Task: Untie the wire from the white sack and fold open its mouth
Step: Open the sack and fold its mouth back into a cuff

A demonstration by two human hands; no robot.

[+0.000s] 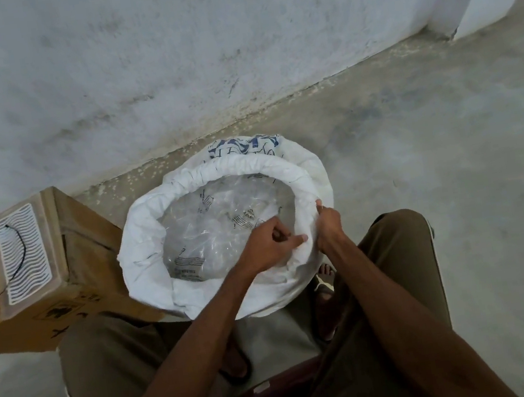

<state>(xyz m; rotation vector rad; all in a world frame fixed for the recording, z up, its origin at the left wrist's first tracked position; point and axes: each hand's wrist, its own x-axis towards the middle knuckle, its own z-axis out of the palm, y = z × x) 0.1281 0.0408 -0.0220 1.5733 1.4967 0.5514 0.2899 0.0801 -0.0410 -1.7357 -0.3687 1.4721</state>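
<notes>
Head view, my entries. Left hand (269, 246): fingers curled, pinching the sack's (145, 238) rolled rim from inside, at its right side. Right hand (328, 227): curled round the same rim from outside, just beside the left. Sack: on the floor (450, 155) between my knees, mouth rolled open, clear plastic liner (220, 224) showing. Wire (19, 252): on the box (87, 256) left of the sack.

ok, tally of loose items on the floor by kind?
sack: 1
box: 1
wire: 1, lying on the box
clear bags in the sack: cannot count
Total: 3 countable
</notes>
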